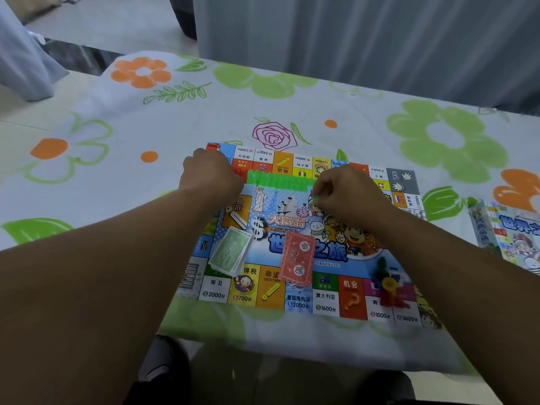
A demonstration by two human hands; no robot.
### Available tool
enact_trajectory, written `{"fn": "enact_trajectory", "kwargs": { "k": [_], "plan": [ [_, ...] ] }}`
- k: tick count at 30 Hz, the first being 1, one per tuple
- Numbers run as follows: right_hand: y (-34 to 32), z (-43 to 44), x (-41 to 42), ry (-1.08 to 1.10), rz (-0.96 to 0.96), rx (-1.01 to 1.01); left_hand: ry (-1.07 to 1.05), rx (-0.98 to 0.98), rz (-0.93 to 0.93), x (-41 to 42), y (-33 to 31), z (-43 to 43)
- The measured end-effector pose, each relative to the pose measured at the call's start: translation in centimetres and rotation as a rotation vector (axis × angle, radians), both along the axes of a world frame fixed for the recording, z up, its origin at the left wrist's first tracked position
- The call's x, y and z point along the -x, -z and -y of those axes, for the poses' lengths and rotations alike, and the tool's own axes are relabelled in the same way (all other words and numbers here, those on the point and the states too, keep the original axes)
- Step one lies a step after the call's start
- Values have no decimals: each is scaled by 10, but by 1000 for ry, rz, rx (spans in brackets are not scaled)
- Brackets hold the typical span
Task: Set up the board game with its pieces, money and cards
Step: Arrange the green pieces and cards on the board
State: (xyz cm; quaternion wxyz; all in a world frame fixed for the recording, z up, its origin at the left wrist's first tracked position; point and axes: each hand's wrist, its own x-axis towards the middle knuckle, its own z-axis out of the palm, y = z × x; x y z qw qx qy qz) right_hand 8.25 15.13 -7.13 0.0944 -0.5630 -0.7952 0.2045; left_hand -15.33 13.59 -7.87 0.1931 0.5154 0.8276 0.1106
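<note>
Strip of green pieces (277,181) seemingly left-right

Soft, even, rather dim light with a cool bluish cast falls on the counter (146,127); its source cannot be told. Shadows are faint, and glare is only a mild sheen on the game board (324,301). The green plastic pieces (277,180) and coloured pawns (387,283) are blurred. Wide-angle stretch swells the near forearms (102,273) and bends the game box (514,238) at the right edge.

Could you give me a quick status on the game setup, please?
Left hand at left end of green row, grip hidden; right hand pinches a green piece. Money stack, red cards, pawns on board. Nothing blocking.
</note>
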Motion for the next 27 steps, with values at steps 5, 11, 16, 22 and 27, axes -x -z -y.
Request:
{"fn": "enact_trajectory", "kwargs": {
  "k": [5,11,16,22,27],
  "plan": [
    [5,-1,3,23,8,-71,-3,-2,11,1,1,0],
    [8,-3,7,84,20,-84,3,-8,19,2,2,0],
    [7,-4,11,95,21,-105,1,-6,17,2,2,-1],
    [8,-5,12,99,33,-119,-6,3,12,2,2,-2],
    [8,-6,12,102,41,-124,-37,-14,26,1,4,-1]
  ]
}}
